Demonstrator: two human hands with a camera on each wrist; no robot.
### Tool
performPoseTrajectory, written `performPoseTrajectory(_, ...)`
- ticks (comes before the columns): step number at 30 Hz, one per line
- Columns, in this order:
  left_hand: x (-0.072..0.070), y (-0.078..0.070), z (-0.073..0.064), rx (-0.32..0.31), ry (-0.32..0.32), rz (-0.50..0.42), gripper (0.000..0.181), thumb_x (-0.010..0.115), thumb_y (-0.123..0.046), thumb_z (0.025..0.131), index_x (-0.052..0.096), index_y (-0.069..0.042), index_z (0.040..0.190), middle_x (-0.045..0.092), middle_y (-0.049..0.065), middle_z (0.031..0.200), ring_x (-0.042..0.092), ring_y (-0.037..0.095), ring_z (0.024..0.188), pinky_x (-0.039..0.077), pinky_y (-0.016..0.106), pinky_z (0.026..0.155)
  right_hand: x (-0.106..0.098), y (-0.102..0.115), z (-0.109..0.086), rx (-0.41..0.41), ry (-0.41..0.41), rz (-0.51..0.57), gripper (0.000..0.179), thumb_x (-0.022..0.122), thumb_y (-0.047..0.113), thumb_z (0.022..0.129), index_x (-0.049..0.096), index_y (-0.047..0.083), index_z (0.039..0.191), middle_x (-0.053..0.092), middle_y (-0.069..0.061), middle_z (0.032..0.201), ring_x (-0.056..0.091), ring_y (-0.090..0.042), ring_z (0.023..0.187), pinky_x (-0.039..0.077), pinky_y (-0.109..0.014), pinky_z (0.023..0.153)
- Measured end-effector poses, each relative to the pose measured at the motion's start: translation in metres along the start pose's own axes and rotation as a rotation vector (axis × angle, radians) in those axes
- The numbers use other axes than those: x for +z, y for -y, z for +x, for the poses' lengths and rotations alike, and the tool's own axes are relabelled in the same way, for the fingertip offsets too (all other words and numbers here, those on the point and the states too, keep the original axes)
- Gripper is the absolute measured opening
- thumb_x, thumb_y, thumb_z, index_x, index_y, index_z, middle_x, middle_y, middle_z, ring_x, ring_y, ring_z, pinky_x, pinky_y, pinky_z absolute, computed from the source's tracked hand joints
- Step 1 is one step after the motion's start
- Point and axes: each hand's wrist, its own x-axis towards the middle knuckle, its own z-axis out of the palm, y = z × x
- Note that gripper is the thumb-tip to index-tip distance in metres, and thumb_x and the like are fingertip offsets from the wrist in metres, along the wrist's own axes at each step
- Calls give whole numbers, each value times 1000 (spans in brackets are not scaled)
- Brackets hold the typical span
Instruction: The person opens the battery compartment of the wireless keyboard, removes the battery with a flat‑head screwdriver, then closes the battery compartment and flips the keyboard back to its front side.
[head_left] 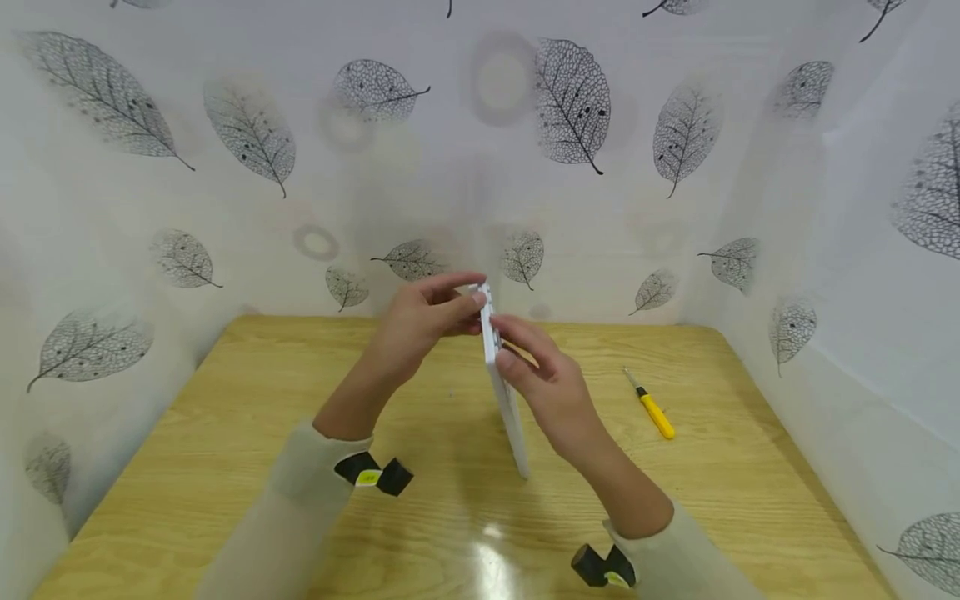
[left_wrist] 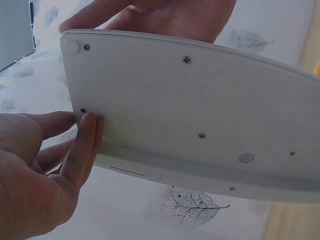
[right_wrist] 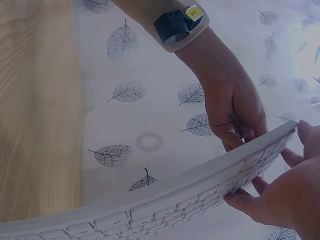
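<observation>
A white keyboard [head_left: 507, 400] stands on end above the table, its narrow edge toward the head camera. Its plain back [left_wrist: 150, 95], with several small screws and a round foot at one corner, fills much of the left wrist view. White keys [right_wrist: 155, 216] show on the other face in the right wrist view. My left hand [head_left: 420, 325] pinches the upper end, with fingertips [left_wrist: 89, 130] laid against the back. On the key side, my right hand [head_left: 551, 383] grips the keyboard near its upper end, its fingers bent. Part of that hand is hidden behind the keyboard in the left wrist view.
A screwdriver [head_left: 657, 415] with a yellow handle lies on the wooden table [head_left: 247, 467], right of the hands. A pale cloth [head_left: 465, 192] printed with leaves rises behind and at both sides. Each wrist bears a small black camera [head_left: 394, 477].
</observation>
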Motion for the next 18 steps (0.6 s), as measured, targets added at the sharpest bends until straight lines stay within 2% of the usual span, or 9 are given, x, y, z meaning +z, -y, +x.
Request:
performPoseTrajectory(4, 6, 3, 7, 4, 31, -20, 38, 69, -14, 96, 64, -7, 133, 62, 13, 96, 72, 21, 82, 59, 39, 87, -6, 5, -2, 33, -32, -55, 40, 59, 23, 103, 57, 20, 143, 49, 8, 150, 45, -13, 139, 46, -31, 107)
performPoseTrajectory(7, 11, 6, 11, 4, 44, -39, 37, 68, -14, 96, 64, -7, 133, 64, 13, 96, 71, 21, 81, 60, 39, 86, -12, 8, -3, 43, -37, -82, 40, 58, 23, 103, 57, 18, 143, 48, 9, 151, 40, -11, 143, 44, -36, 111)
performPoseTrajectory(14, 20, 9, 18, 22, 71, -54, 37, 68, -14, 97, 65, -9, 133, 64, 13, 95, 72, 20, 81, 60, 39, 85, -25, 15, -2, 69, -34, -146, 37, 58, 26, 103, 61, 19, 139, 47, 9, 149, 42, -17, 140, 41, -52, 111)
performPoseTrajectory(18, 26, 10, 21, 28, 81, -59, 36, 68, -14, 97, 65, -10, 133, 65, 12, 94, 71, 20, 80, 60, 38, 83, -31, 19, -2, 89, -28, -178, 37, 58, 28, 103, 61, 21, 139, 46, 10, 149, 42, -17, 140, 41, -52, 110)
